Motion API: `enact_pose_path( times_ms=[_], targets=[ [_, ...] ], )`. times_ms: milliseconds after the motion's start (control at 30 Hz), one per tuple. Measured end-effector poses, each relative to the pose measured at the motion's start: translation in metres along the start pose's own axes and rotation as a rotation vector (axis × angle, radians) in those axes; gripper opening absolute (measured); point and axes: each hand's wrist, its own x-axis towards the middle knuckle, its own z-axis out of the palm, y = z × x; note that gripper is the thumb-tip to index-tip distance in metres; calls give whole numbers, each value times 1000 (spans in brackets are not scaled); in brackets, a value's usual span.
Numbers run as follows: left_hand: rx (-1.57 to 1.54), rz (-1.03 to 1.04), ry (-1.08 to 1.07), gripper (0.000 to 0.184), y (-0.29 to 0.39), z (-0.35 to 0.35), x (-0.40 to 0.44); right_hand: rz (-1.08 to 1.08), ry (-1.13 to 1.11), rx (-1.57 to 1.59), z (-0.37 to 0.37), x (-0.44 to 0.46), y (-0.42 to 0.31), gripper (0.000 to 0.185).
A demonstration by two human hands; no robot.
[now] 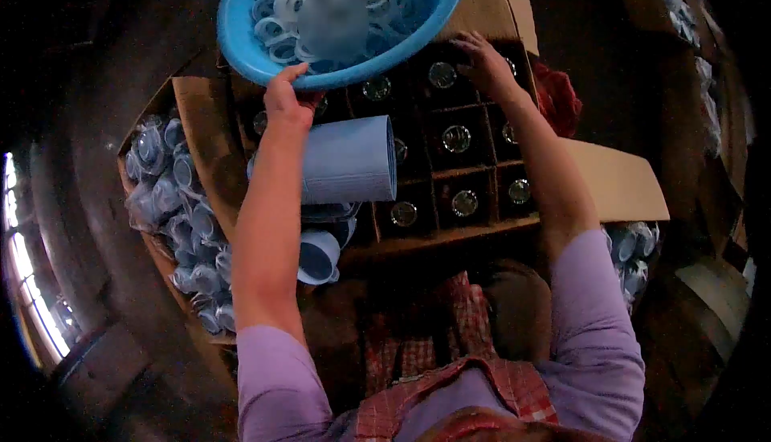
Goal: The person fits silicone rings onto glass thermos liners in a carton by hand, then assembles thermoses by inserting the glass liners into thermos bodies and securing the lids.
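Note:
My left hand (289,103) grips the near rim of a blue plastic basin (238,48), thumb over the edge. Inside the basin lie many translucent plastic rings (281,28); a blurred patch covers part of them. My right hand (490,66) is over the upper right of a divided cardboard box (450,170), fingers apart, with nothing visible in it. Round glass pieces (456,138) sit in the box's compartments. Beside my left forearm, a light-blue cylinder (349,161) lies on its side across the box.
On the left stands a carton with several plastic-wrapped bluish cylindrical items (185,201). More wrapped items (633,253) are at the right. A cardboard flap (614,181) sticks out rightward, near a red cloth (556,100). A smaller light-blue cup-like piece (319,257) lies below the cylinder.

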Motion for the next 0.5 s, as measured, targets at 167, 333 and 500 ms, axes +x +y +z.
enact_pose_path(
  times_ms=[167,333,500],
  targets=[
    [412,196,-90,52,39,-17,-24,364,56,689,-27,-76,-19,31],
    [819,712,-162,52,11,-125,-162,212,-8,522,-43,-110,-63,28],
    [1429,779,-20,52,-34,-236,-230,435,-197,602,-23,-158,-109,25]
  ],
)
